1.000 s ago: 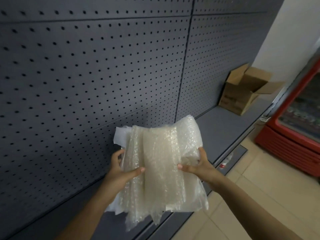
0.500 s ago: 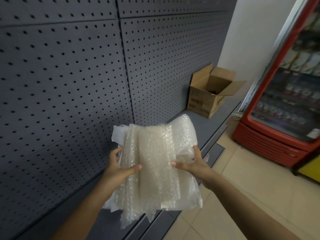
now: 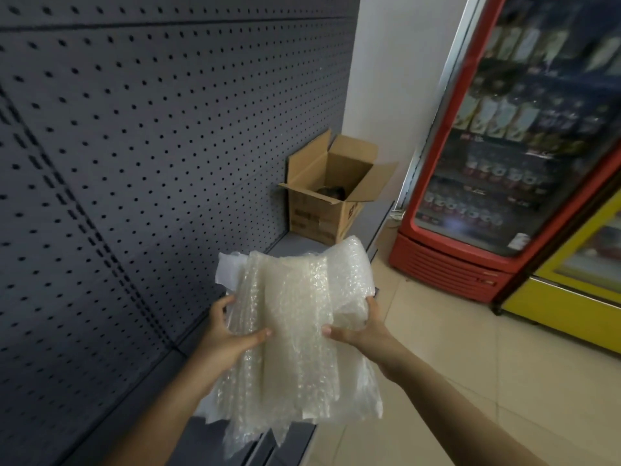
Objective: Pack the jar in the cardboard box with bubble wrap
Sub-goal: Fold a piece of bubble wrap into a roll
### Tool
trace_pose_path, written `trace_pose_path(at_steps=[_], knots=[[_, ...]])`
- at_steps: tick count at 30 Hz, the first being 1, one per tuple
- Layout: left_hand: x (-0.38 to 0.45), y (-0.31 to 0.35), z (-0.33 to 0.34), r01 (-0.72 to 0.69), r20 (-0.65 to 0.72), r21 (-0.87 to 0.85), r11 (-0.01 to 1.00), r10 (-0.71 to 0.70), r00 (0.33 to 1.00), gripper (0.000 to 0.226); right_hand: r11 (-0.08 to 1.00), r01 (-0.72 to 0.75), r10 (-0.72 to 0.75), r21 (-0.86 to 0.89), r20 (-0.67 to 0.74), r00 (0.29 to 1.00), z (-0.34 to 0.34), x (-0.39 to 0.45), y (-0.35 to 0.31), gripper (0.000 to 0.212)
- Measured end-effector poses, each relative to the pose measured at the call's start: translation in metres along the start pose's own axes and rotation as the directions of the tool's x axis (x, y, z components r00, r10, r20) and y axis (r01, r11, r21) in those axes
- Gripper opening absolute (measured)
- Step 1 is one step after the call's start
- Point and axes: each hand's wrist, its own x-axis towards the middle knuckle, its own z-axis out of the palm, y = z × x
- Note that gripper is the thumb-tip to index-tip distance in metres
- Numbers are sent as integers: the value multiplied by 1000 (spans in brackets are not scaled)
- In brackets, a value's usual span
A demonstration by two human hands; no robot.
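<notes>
A folded stack of clear bubble wrap [image 3: 295, 324] is held up in front of me with both hands. My left hand [image 3: 225, 338] grips its left edge, thumb across the front. My right hand [image 3: 361, 331] grips the right edge the same way. Ahead on the grey shelf stands an open cardboard box [image 3: 327, 196] with its flaps up. A dark rounded thing [image 3: 331, 191] shows inside the box; I cannot tell whether it is the jar.
A dark grey pegboard wall [image 3: 151, 129] runs along the left above the low shelf [image 3: 295, 240]. A red drinks fridge [image 3: 504, 163] and a yellow cabinet [image 3: 578, 287] stand on the right. Beige tiled floor [image 3: 453, 348] lies between.
The box has grown larger and shifted toward the middle of the view as I moved closer. Both hands keep the same hold on the bubble wrap.
</notes>
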Motion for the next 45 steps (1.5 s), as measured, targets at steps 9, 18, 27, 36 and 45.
trace_pose_path(at_steps=[9,18,27,36,45], knots=[[56,33,68,49,25,56,997,-50,998,92,1000,-12,12,21,16,1000,-69,58,-1,124],[100,63,134,177,-91,-14,984,-178,980,93,1000,5,-9,26,161,987,-132,134,-10,109],[125,73,151,212,-196,-143,967,-237,952,94,997,-9,32,-75,306,952,-142,199,-23,117],[162,61,139,237,-251,-216,947,-288,924,97,982,-43,118,-183,420,900,-117,260,-43,107],[168,56,129,325,-358,-178,929,-369,858,95,958,-62,217,-281,565,796,-83,288,-50,48]])
